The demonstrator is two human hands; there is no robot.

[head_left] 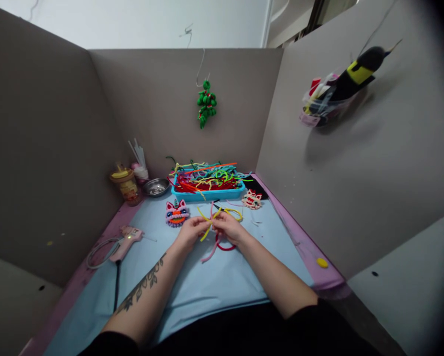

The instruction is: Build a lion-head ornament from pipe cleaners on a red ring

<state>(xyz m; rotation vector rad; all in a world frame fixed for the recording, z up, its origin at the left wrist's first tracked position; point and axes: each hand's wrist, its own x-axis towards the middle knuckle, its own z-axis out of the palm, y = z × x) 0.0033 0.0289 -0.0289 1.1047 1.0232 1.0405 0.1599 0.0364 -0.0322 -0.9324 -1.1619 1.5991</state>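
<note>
My left hand [191, 232] and my right hand [227, 228] meet over the light blue mat [207, 287], both pinched on a small bundle of pipe cleaners [211, 221]. Yellow strands loop up and to the right of the fingers. A pink strand and a red one hang down below the hands. A blue tray [207, 192] piled with several coloured pipe cleaners stands just beyond the hands. A pink lion-head figure [176, 213] lies to the left of the hands, and a white and red one [252, 199] lies to the right.
A pink glue gun [127, 241] with its cable lies at the left. A jar [126, 185], a cup of sticks [140, 165] and a metal dish [157, 187] stand in the back left corner. Grey partition walls enclose the desk; a green ornament [206, 105] hangs on the back wall.
</note>
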